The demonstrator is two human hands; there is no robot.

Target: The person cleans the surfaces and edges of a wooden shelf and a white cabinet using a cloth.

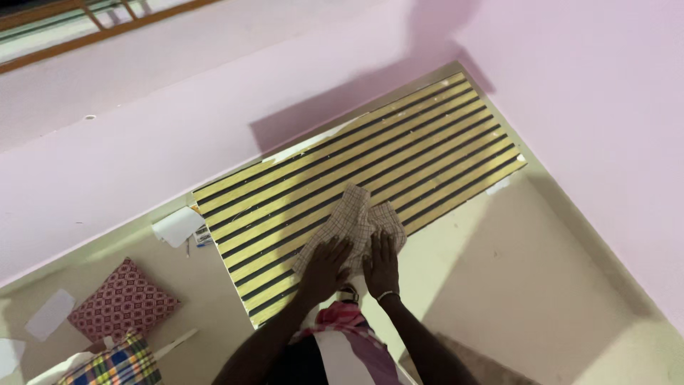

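Observation:
A long slatted panel [399, 150] with yellow wooden strips and black gaps lies flat on the floor beside the pink wall. A crumpled checked cloth [356, 217] rests on its near part. My left hand [326, 265] presses flat on the cloth's lower left. My right hand [382, 262] presses on its lower right, with a thin band at the wrist. Both hands lie close together, fingers spread on the fabric. Part of the cloth is hidden under my palms.
A red patterned cushion [122, 299] lies on the floor at the left, next to a plaid bundle [117, 363]. White paper sheets [177, 225] sit by the panel's left end. Pink walls [605, 107] close the corner behind and to the right.

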